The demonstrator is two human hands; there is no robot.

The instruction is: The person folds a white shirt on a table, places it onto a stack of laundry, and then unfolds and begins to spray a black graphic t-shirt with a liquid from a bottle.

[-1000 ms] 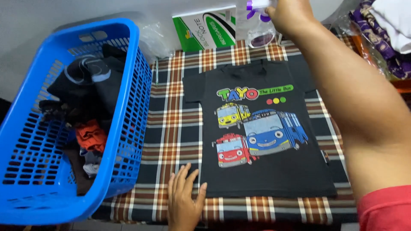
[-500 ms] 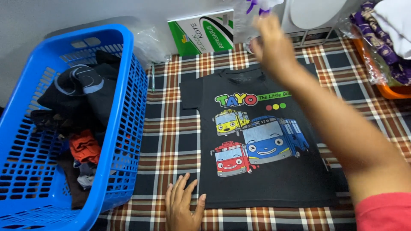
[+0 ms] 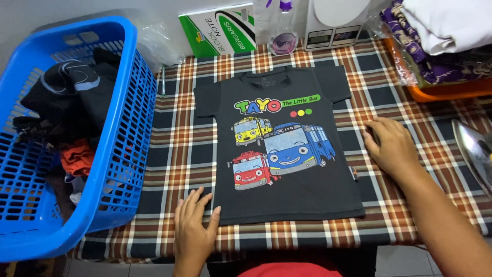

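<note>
A small black T-shirt [image 3: 287,190] with cartoon buses in yellow, blue and red lies flat, front up, on a brown-and-navy checked cloth [image 3: 174,154]. My left hand [image 3: 193,225] rests palm down on the cloth at the shirt's lower left corner, fingers spread, fingertips touching the hem. My right hand [image 3: 389,146] lies flat on the cloth just right of the shirt, fingers apart, holding nothing.
A blue plastic basket [image 3: 123,154] with dark and orange clothes stands at the left. At the back are a green-and-white notepad [image 3: 218,31], a clear spray bottle [image 3: 282,38] and a white device [image 3: 333,25]. Folded clothes in an orange tray [image 3: 446,90] sit back right; an iron's soleplate [image 3: 474,149] shows at the right edge.
My right hand has come down from the spray bottle at the back to rest flat on the cloth beside the shirt. My left hand has stayed at the hem.
</note>
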